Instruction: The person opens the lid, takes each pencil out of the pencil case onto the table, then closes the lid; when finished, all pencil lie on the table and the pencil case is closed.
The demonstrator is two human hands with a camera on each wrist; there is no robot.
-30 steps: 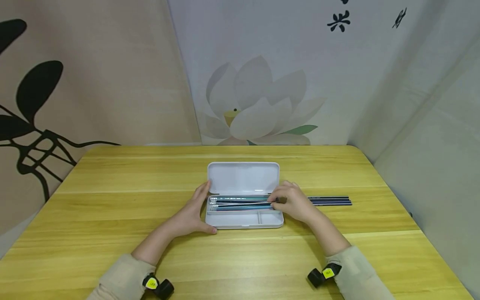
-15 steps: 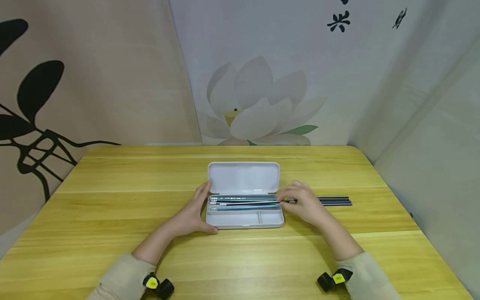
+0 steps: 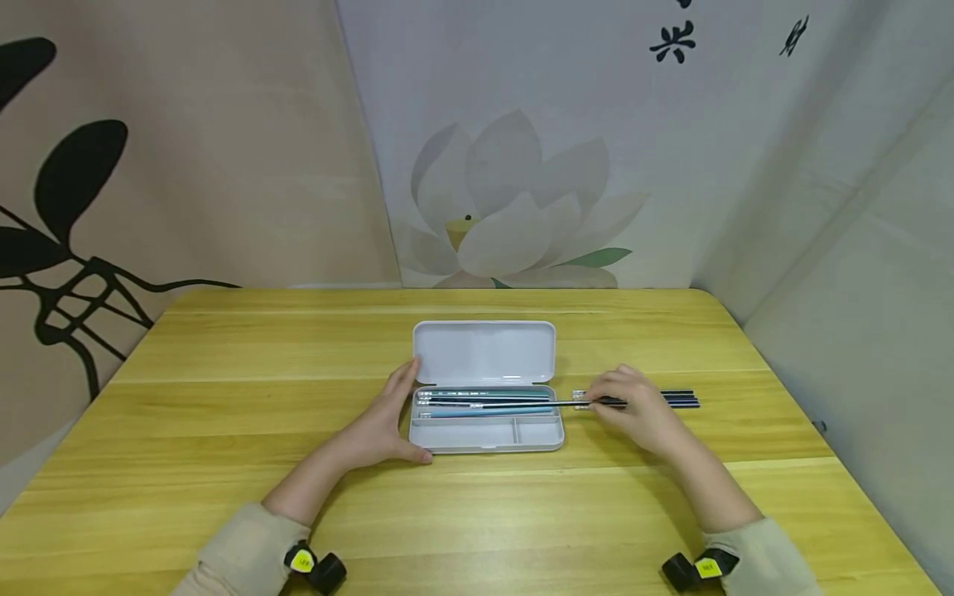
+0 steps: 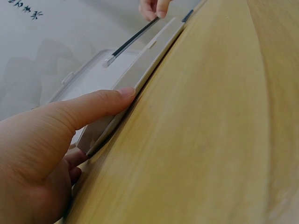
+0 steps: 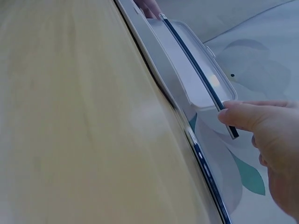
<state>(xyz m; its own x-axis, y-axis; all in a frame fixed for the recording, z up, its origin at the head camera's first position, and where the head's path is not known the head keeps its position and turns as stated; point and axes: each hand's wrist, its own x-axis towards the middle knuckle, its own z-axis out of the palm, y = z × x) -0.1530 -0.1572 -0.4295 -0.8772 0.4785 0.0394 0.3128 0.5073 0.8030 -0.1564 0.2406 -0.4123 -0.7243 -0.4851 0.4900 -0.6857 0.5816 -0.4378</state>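
Note:
An open white pencil case (image 3: pixel 462 437) lies on the table, its lid (image 3: pixel 484 352) tipped back. My left hand (image 3: pixel 376 430) grips the case's left end, thumb along the front wall and fingers at the left side. Between thumb and fingertips my right hand (image 3: pixel 633 410) pinches a dark pencil (image 5: pixel 196 65) near one end. That pencil is raised above the case, its eraser end over the long compartment. Several blue and dark pencils (image 3: pixel 447 401) lie in that compartment, eraser ends to the left. Under the right hand, several dark pencils (image 3: pixel 681 400) lie on the table, partly hidden.
The wooden table (image 3: pixel 477 530) extends around the case on all sides. A divider (image 3: pixel 516 432) splits the case's front section into two compartments. Behind the table's far edge hangs a cloth backdrop (image 3: pixel 522 99) printed with a flower.
My right hand has moved to the right, drawing the dark pencil up and rightward from the case. The left hand and the case have stayed in place.

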